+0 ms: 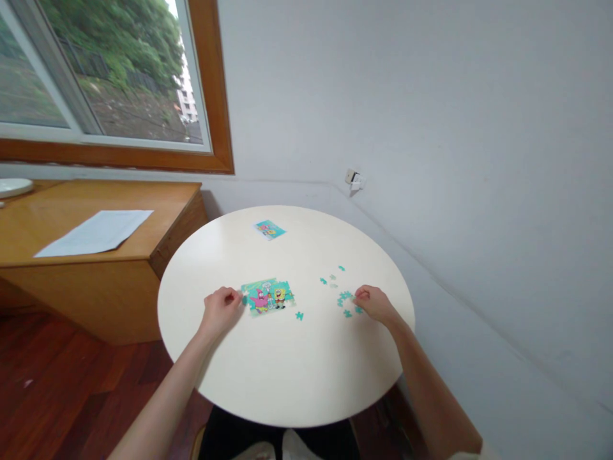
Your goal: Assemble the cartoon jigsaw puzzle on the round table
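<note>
A partly joined jigsaw puzzle (269,297) with a pink starfish figure and a yellow square figure lies on the round white table (287,370). At its left edge is my left hand (223,310), fingers curled and pinched on a small teal puzzle piece (244,299). My right hand (377,303) reaches in from the right, its fingertips pinched together at a cluster of loose teal puzzle pieces (345,298). Whatever is between those fingertips is too small to make out. One loose piece (299,315) rests by the puzzle's lower right corner.
Toward the table's far side lies a small picture card (270,229) with the same figures. More loose pieces (333,277) are scattered beyond the cluster. A wooden cabinet (172,230) bearing a white paper sheet (98,231) stands left; a wall with a socket (352,177) rises behind.
</note>
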`<state>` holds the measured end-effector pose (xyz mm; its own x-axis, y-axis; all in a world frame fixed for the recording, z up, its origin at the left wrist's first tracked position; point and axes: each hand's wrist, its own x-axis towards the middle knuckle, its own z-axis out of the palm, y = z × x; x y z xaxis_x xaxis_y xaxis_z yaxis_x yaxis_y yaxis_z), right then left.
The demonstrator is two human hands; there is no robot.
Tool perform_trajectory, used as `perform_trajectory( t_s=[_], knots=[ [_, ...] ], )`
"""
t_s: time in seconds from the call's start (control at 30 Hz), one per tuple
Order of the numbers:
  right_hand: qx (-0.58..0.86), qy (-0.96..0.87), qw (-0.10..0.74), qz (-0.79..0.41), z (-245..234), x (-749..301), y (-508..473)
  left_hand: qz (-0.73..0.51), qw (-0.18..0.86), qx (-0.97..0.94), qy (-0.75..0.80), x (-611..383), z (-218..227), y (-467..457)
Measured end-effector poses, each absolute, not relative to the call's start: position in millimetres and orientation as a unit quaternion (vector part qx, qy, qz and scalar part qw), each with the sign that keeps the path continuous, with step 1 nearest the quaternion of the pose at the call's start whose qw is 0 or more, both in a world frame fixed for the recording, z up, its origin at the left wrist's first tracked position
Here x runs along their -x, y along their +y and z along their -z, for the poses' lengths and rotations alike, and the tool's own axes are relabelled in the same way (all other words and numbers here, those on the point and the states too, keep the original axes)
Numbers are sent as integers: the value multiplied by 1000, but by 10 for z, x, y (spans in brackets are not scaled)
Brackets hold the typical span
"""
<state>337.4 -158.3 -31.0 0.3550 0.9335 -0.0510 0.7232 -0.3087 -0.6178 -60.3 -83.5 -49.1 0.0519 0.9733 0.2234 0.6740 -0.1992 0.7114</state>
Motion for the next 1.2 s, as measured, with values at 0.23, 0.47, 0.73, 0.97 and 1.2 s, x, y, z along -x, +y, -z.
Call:
perform_trajectory(
  t_s=[0.23,0.47,0.73,0.97,1.2],
  knots=[
    [750,-526,332,-224,360,-3392,-1534,-343,215,-692,598,597,473,-842],
    [642,-585,394,-301,208,-2948,-1281,-347,220,-690,596,593,475,-842],
    [560,-679,305,-365,139,-2133,-1038,-346,221,-688,599,584,478,-839],
    [570,-692,223,-382,216,-1958,-920,-346,215,-692,596,593,510,-825],
    [569,-696,204,-388,288,-1956,-891,-356,216,-691,591,589,525,-820]
  ],
)
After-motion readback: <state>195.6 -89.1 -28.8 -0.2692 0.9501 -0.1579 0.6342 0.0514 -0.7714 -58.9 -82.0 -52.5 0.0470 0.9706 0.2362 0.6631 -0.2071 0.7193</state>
